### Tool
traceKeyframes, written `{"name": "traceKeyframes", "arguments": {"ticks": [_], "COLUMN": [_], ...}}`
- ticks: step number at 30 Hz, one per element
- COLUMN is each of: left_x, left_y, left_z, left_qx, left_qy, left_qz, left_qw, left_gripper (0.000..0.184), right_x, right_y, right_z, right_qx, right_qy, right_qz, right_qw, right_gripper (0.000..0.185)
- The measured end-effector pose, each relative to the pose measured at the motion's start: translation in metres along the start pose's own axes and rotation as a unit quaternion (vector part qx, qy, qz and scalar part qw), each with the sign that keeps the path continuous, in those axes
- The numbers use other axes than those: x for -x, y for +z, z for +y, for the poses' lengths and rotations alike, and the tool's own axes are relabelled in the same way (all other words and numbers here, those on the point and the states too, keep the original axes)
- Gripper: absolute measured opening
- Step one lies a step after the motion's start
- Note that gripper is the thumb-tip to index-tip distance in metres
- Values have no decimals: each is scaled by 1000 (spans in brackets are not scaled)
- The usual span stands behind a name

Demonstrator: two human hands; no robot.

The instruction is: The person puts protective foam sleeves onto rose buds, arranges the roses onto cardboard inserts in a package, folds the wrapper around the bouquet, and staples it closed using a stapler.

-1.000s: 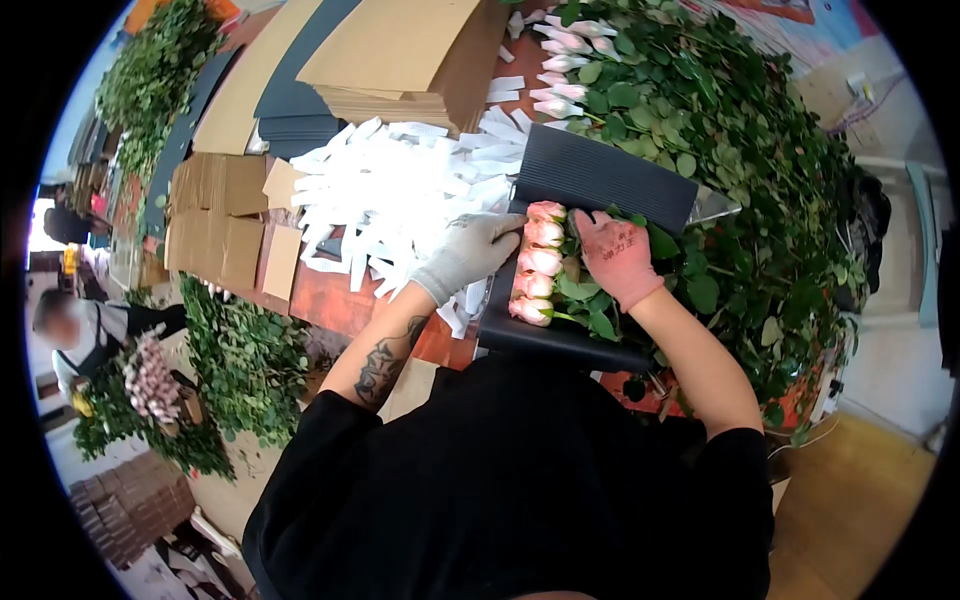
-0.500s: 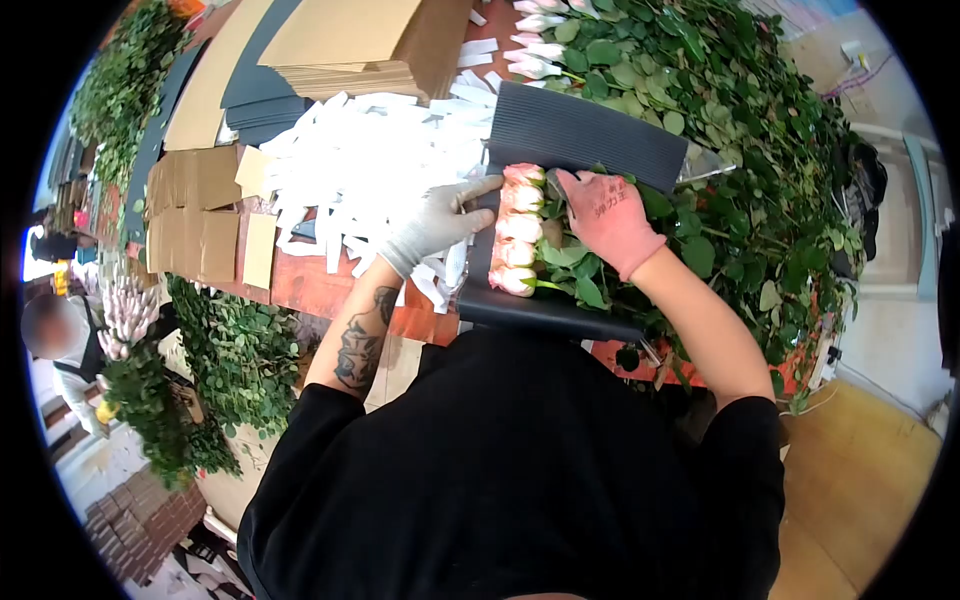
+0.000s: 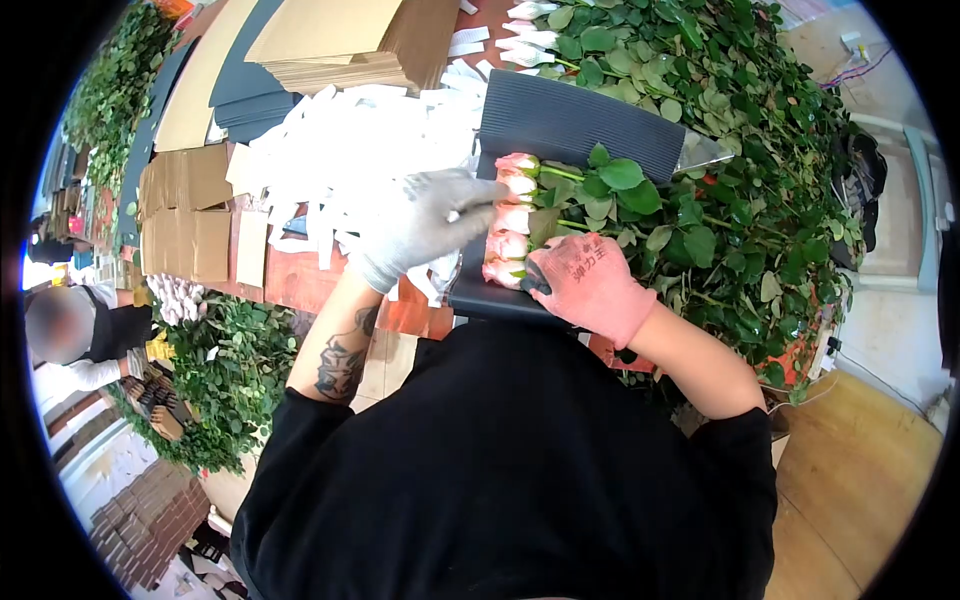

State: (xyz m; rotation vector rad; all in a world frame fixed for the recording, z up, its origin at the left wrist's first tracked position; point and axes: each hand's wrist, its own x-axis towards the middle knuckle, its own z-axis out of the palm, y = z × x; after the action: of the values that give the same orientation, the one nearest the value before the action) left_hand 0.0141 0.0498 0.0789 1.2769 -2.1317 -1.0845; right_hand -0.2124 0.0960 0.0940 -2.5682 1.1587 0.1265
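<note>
Pink-white roses (image 3: 512, 218) lie in a row with their heads facing left, inside a black corrugated sheet (image 3: 580, 122) whose far flap stands up. My left hand (image 3: 430, 222), in a white glove, reaches over from the left. Its fingers are stretched out, the tips at the rose heads. In a pink glove, my right hand (image 3: 592, 284) is bent at the near end of the row, thumb and fingertips closed at the base of the nearest rose. The palm hides part of the stems and the near side of the sheet.
White paper strips (image 3: 330, 150) are heaped left of the roses. Behind them stand stacked brown cardboard sheets (image 3: 350, 45). Leafy rose stems (image 3: 720, 160) cover the table's right side. A co-worker (image 3: 100, 335) stands at the far left beside more bundled flowers (image 3: 180, 298).
My right hand has moved from the far end of the row to the near end, uncovering leaves. The left hand has shifted slightly left. The co-worker has moved, with bundled flowers now lower down.
</note>
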Motion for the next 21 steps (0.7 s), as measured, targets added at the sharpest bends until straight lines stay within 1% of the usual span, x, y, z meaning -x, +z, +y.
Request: {"name": "traceKeyframes", "arguments": {"ticks": [2, 4, 5, 6, 7, 8, 9, 10, 12, 13, 14, 15, 16, 17, 18, 19, 20, 21], "left_x": [-3, -3, 0, 5, 17, 33, 52, 67, 89, 96, 103, 106, 109, 111, 113, 111, 109, 108], "left_y": [13, 7, 2, -3, -11, -14, -13, -7, 10, 23, 26, 24, 21, 19, 16, 10, 8, 8], "left_z": [1, 7, 6, 4, 5, -4, -20, -31, -36, -34, -26, -12, -2, 7, 14, 20, 22, 18], "left_qx": [-67, -87, -58, -28, 32, 31, -4, -40, 25, 167, 202, 235, 269, 304, 338, 349, 359, 359], "left_qy": [110, 97, 90, 81, 16, 15, -29, -72, -88, -211, -262, -290, -318, -338, -359, -371, -383, -375], "left_qz": [10, -1, 13, 26, -2, -3, -85, -164, -256, -300, -295, -267, -243, -225, -207, -202, -194, -204], "left_qw": [992, 991, 994, 996, 999, 999, 996, 983, 962, 915, 896, 888, 876, 862, 845, 837, 829, 830], "left_gripper": [28, 26, 25, 25, 25, 25, 29, 34, 43, 47, 47, 45, 43, 40, 37, 35, 33, 33], "right_x": [-3, -1, 8, 16, 24, 33, 45, 53, 66, 69, 74, 82, 86, 88, 93, 104, 113, 119], "right_y": [-3, 0, 4, -2, -13, -23, -29, -26, -45, -41, -33, -29, -33, -28, -26, -25, -23, -21], "right_z": [1, 0, -1, -3, -6, -9, -10, -8, -11, -12, -14, -17, -28, -27, -33, -31, -30, -29], "right_qx": [-2, -8, 7, 7, -38, -83, -79, -57, -148, -143, -126, -107, -143, -184, -49, -38, -17, 0], "right_qy": [-3, -10, -19, -19, 21, 60, 52, 54, 124, 127, 125, 133, 79, 27, -34, -13, -10, -13], "right_qz": [-5, 6, 90, 94, 82, 67, 158, 213, 145, 150, 136, 121, 166, 108, 109, 107, 110, 111], "right_qw": [1000, 1000, 996, 995, 996, 992, 983, 974, 970, 970, 975, 978, 973, 977, 992, 993, 994, 994], "right_gripper": [26, 27, 28, 28, 32, 37, 43, 42, 44, 44, 44, 45, 46, 49, 61, 61, 59, 58]}}
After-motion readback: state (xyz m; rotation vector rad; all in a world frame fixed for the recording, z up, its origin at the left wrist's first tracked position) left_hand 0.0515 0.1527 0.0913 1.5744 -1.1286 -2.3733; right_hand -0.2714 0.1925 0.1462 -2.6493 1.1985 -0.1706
